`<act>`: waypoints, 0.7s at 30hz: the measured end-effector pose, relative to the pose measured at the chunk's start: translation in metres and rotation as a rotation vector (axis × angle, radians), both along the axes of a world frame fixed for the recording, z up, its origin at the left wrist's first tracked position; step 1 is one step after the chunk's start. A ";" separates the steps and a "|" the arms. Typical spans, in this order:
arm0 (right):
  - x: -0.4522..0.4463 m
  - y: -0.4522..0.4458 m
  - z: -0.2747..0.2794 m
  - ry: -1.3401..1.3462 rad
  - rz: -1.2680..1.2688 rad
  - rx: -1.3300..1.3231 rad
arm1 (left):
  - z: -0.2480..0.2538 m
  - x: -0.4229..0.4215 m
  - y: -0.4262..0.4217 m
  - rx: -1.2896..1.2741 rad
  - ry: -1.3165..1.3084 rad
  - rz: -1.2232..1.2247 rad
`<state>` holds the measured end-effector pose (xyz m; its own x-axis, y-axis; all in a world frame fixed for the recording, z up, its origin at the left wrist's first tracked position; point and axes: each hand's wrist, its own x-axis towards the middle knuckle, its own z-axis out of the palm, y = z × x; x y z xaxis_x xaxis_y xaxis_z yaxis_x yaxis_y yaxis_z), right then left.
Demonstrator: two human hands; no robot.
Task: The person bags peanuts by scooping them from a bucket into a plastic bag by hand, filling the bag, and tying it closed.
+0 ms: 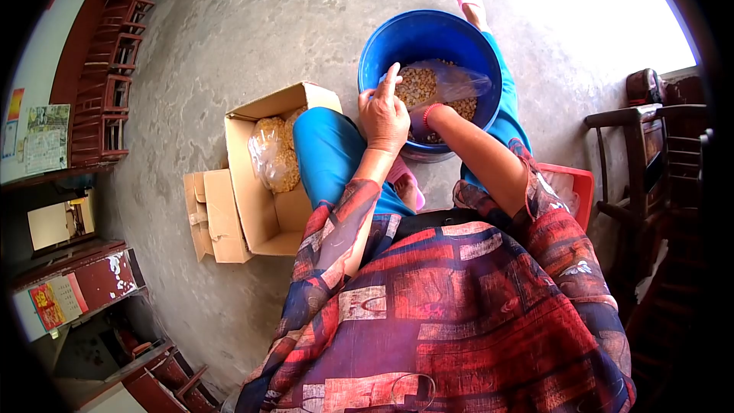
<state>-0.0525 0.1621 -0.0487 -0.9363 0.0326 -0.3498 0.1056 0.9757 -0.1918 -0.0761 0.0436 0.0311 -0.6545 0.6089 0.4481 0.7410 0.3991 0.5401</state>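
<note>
A round blue bucket (489, 61) stands between the person's legs, with tan, grain-like pieces (460, 109) inside. Within it lies a clear plastic bag (461, 82), partly over the pieces. My left hand (384, 116) is at the bucket's near left rim, one finger stretched out and the others bent; whether it pinches the bag's edge is too small to tell. My right hand (423, 124) reaches down inside the bucket beside the bag, under a red wristband. Its fingers are hidden by the forearm, bag and shadow.
An open cardboard box (274, 248) on the left holds clear bags of yellowish pieces (281, 159). A red container (582, 187) sits at the right behind my right arm. Wooden chairs (642, 118) stand at the right; more wooden furniture (107, 99) lines the left wall.
</note>
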 end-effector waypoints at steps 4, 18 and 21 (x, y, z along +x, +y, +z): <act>-0.002 0.000 -0.002 -0.014 0.000 -0.012 | 0.000 0.000 0.000 0.003 -0.002 -0.001; -0.009 -0.001 -0.007 -0.041 0.003 -0.058 | -0.001 0.000 0.000 0.000 -0.005 0.003; -0.009 0.000 -0.007 -0.052 0.004 -0.070 | -0.001 0.000 0.000 0.000 -0.008 0.004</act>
